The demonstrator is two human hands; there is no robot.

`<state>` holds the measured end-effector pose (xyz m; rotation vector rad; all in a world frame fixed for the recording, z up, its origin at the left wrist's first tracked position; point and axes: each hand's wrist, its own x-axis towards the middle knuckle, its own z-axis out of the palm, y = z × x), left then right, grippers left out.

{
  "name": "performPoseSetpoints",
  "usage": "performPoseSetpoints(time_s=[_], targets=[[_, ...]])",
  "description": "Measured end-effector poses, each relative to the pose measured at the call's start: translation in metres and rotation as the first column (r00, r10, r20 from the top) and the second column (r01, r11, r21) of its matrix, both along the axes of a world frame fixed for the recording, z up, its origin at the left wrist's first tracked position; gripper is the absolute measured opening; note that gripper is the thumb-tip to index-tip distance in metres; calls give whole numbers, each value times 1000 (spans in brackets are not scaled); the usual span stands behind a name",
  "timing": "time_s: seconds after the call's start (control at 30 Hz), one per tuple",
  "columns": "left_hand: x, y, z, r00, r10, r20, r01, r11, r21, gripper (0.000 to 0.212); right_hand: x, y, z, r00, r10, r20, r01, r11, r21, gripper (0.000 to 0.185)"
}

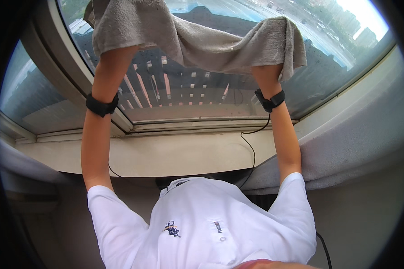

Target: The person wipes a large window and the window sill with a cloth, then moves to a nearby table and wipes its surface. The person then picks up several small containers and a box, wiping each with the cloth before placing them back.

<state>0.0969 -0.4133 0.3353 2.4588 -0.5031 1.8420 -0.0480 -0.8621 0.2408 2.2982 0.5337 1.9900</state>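
Note:
A grey terry towel (pixel 215 50) hangs across both raised hands, sagging between them in front of the window pane (pixel 192 97). Its left end covers my left hand completely; only the left wrist (pixel 116 60) and forearm emerge below. On the right, the cloth drapes over my right hand in the same way, with the right wrist (pixel 269 75) showing under its edge. The fingers of both hands are hidden, so their grip is not visible. Each forearm wears a black strap, the left band (pixel 102 107) and the right band (pixel 271 101).
A pale window sill (pixel 188 154) runs below the sliding frame (pixel 202 122). The frame's upright (pixel 77 64) stands left of the pane. A thin black cable (pixel 254 151) crosses the sill from the right band. A grey curtain (pixel 353 141) hangs at the right.

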Motion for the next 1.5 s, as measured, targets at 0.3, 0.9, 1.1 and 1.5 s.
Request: performPoseSetpoints(time_s=[0.3,0.9,1.1,1.5], targets=[[-149,114,-75,991,6,-137,-39,970,-239,62,-51,140,17,828,497,-259,-449,865,225,61],[-116,190,-92,862,-250,-440,88,930,-357,47,-16,328,55,793,486,-367,-494,866,80,63],[-105,193,-112,749,-559,-357,338,784,-520,47,-4,348,80,164,942,-293,-749,312,585,60],[-92,219,-159,783,-596,-176,454,742,-494,39,2,412,57,599,712,-366,-671,696,257,57]])
